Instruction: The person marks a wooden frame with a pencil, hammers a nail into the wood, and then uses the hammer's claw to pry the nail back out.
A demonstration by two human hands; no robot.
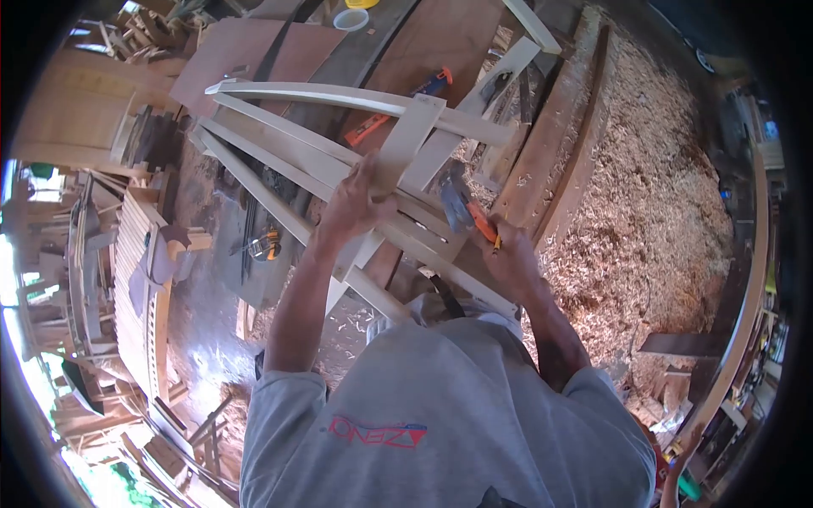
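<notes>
Head view: left hand (351,199) is clamped on a short board (411,140), which crosses long wooden strips (256,188) over the surface (461,34). Right hand (512,256), apart from the left, wraps the handle of a hammer (483,222); its head is near the board, contact unclear. Orange-and-blue tool (436,82) lies beyond. Wood shavings (652,169) cover the area at right.

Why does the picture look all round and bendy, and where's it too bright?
Head view: dark round corners, and the long board at the right looks bowed, probably from the wide lens; head view: glare whites out parts of the left edge; head view: the tool in the right hand looks a little soft.
</notes>
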